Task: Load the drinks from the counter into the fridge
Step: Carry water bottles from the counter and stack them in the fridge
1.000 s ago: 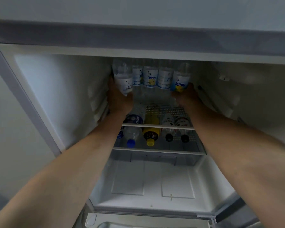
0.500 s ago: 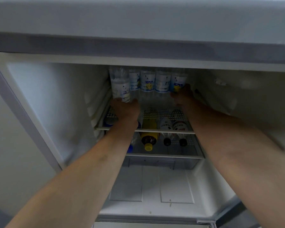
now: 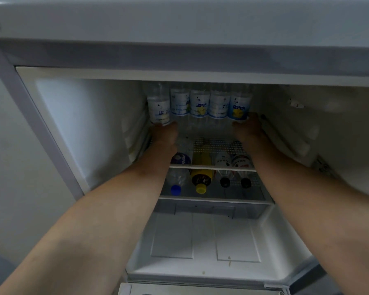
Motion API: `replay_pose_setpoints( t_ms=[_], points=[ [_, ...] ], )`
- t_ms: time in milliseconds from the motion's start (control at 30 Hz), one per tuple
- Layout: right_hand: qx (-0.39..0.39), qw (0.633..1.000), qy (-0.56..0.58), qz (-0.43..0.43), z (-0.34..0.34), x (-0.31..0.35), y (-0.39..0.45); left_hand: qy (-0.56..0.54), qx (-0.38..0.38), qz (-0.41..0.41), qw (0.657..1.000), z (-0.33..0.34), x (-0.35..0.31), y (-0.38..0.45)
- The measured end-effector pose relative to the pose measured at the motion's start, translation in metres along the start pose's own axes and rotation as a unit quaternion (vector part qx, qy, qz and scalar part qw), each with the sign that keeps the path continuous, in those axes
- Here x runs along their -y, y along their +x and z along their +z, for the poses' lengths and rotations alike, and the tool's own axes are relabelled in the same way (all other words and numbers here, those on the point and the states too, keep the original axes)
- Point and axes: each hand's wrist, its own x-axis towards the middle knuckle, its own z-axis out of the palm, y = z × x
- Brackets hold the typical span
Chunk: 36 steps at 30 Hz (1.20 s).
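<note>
Both arms of a person reach deep into an open fridge (image 3: pixel 77 128), where five clear water bottles with white-and-blue labels stand upright in a row on the top shelf (image 3: pixel 213 167). The left hand (image 3: pixel 164 137) is at the base of the leftmost bottle (image 3: pixel 159 107), at the left end of the shelf; its fingers are hidden behind the hand, so whether they grip the bottle cannot be told. The right hand (image 3: pixel 248 128) is at the foot of the rightmost bottle (image 3: pixel 239 105), at the right end of the shelf, and its grip likewise cannot be told. Under the shelf, four more bottles lie on their sides, caps toward the camera: a cola bottle (image 3: pixel 179 165) with a blue cap, a yellow bottle (image 3: pixel 201 175), and two black-capped bottles (image 3: pixel 232 167) to its right.
</note>
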Motion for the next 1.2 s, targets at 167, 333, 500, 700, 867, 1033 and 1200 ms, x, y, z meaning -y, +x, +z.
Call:
replay_pose_setpoints(
  t_ms=[167, 333, 500, 700, 867, 1033, 1200],
  points=[
    [-0.012, 0.999, 0.031, -0.015, 0.001, -0.001, -0.017, -0.003, 0.001, -0.011, 1.000, -0.008, 0.000, 0.007],
    [-0.016, 0.997, 0.069, -0.027, 0.003, -0.002, -0.032, 0.014, -0.005, -0.016, 1.000, -0.009, -0.002, 0.005],
    [-0.044, 0.990, 0.134, -0.017, 0.004, 0.000, -0.053, -0.040, -0.034, 0.009, 0.999, -0.002, -0.002, -0.018],
    [-0.062, 0.982, 0.181, -0.004, 0.001, -0.001, -0.094, -0.087, -0.015, 0.086, 0.992, 0.003, 0.002, -0.065],
    [-0.103, 0.970, 0.221, -0.024, -0.013, -0.004, -0.134, -0.101, 0.035, 0.116, 0.987, -0.004, 0.028, -0.092],
    [-0.112, 0.969, 0.214, -0.044, -0.032, -0.024, -0.176, -0.037, 0.024, 0.167, 0.985, -0.001, 0.061, -0.116],
    [-0.106, 0.970, 0.218, -0.023, -0.056, -0.049, -0.219, -0.032, 0.055, 0.219, 0.974, -0.006, 0.086, -0.156]
  ],
)
